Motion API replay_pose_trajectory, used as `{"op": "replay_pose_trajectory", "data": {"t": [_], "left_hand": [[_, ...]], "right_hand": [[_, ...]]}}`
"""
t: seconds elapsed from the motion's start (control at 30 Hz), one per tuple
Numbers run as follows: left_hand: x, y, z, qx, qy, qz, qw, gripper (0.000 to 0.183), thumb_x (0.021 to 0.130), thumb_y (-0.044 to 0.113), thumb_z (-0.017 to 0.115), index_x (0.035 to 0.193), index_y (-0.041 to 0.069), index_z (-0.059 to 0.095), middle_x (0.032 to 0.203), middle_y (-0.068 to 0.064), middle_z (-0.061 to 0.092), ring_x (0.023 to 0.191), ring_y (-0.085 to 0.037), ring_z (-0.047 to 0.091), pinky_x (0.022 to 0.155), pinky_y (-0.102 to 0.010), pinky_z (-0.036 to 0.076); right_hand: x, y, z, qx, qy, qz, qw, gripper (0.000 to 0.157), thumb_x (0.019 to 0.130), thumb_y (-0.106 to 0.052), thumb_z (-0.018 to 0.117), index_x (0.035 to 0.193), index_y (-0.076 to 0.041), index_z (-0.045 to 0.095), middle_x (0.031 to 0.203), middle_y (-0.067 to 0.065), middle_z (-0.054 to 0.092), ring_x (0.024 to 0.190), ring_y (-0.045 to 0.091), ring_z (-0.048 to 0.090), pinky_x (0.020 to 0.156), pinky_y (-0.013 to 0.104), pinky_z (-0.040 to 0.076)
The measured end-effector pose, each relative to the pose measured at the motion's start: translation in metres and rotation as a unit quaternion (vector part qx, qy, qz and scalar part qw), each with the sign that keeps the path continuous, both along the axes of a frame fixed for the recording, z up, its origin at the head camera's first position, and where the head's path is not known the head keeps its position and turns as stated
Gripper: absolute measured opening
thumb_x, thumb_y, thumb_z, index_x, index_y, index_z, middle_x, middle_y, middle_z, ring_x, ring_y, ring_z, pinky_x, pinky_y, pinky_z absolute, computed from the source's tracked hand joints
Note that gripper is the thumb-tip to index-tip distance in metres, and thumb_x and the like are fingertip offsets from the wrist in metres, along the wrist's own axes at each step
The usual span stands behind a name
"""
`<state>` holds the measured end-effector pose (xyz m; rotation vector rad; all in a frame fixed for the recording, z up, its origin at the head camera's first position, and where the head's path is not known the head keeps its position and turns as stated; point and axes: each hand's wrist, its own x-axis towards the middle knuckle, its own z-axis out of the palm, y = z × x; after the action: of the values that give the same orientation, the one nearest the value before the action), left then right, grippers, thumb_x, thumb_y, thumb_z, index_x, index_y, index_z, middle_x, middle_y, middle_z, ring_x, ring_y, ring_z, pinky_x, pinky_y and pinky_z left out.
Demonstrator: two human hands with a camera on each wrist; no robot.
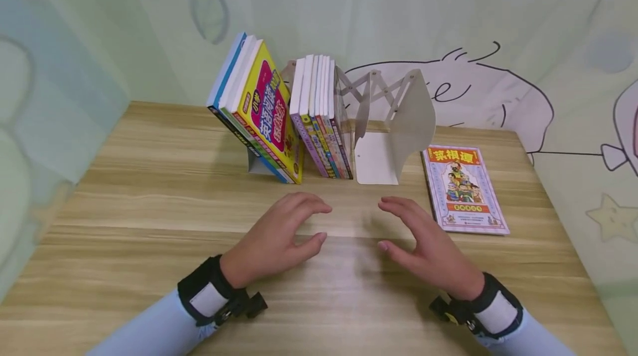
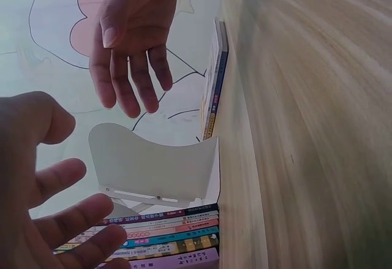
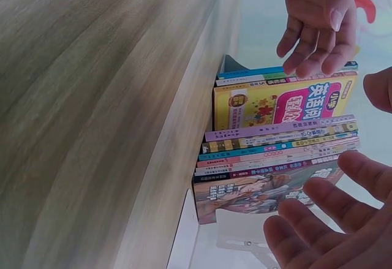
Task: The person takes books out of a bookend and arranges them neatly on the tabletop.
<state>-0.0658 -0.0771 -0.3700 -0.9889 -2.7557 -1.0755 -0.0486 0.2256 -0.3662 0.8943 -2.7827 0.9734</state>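
Observation:
Both hands are held above the table, apart and facing each other. My left hand (image 1: 276, 240) has its fingers loosely bent and grips nothing; it is in front of the standing books. My right hand (image 1: 431, 248) is likewise relaxed with nothing in it, near a flat purple-bordered book (image 1: 463, 190). Behind the hands stands a white metal expandable bookend (image 1: 416, 118). In its left part lean several large books, the outermost a yellow book (image 1: 269, 118). Beside them stands a row of thinner books (image 1: 319, 118). The right section of the bookend holds no book.
A wooden table (image 1: 149, 212) carries everything. A printed cloth backdrop (image 1: 299, 1) rises behind the bookend and along both sides. Each wrist wears a black strap (image 1: 209, 292) with a small camera.

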Motion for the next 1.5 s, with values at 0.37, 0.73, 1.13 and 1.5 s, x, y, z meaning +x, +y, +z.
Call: {"op": "replay_pose_trajectory", "data": {"t": [0.37, 0.73, 1.13, 1.5], "left_hand": [[-0.001, 0.001, 0.0, -0.003, -0.004, 0.003, 1.0, 0.04, 0.093, 0.033, 0.068, 0.13, 0.018, 0.062, 0.133, 0.001, 0.059, 0.129, -0.016, 0.051, 0.111, -0.042, 0.043], [-0.003, 0.0, 0.001, -0.004, -0.002, 0.007, 1.0, 0.04, 0.094, 0.034, 0.067, 0.131, 0.017, 0.062, 0.134, 0.0, 0.059, 0.129, -0.016, 0.051, 0.111, -0.041, 0.043], [-0.006, 0.006, 0.008, -0.01, 0.014, 0.006, 0.9998, 0.043, 0.095, 0.036, 0.065, 0.134, 0.017, 0.061, 0.141, -0.004, 0.055, 0.132, -0.021, 0.05, 0.111, -0.045, 0.043], [-0.025, 0.025, 0.028, -0.011, 0.064, 0.002, 0.9979, 0.046, 0.095, 0.032, 0.064, 0.137, 0.013, 0.058, 0.152, -0.011, 0.041, 0.137, -0.026, 0.044, 0.113, -0.045, 0.043]], "right_hand": [[-0.001, 0.0, -0.002, 0.001, -0.008, 0.011, 1.0, 0.066, 0.087, -0.024, 0.078, 0.146, -0.016, 0.048, 0.146, 0.007, 0.052, 0.136, 0.022, 0.048, 0.113, 0.045, 0.04], [-0.001, 0.002, -0.005, 0.01, -0.025, 0.002, 1.0, 0.063, 0.09, -0.027, 0.075, 0.146, -0.019, 0.047, 0.145, 0.005, 0.053, 0.135, 0.021, 0.049, 0.111, 0.046, 0.043], [0.001, 0.003, -0.008, 0.01, -0.034, 0.003, 0.999, 0.061, 0.091, -0.028, 0.075, 0.145, -0.019, 0.048, 0.143, 0.0, 0.054, 0.133, 0.019, 0.05, 0.11, 0.044, 0.045], [0.002, 0.004, -0.01, 0.017, -0.06, 0.004, 0.998, 0.058, 0.092, -0.029, 0.073, 0.144, -0.017, 0.049, 0.143, 0.001, 0.053, 0.133, 0.019, 0.051, 0.108, 0.045, 0.046]]}}
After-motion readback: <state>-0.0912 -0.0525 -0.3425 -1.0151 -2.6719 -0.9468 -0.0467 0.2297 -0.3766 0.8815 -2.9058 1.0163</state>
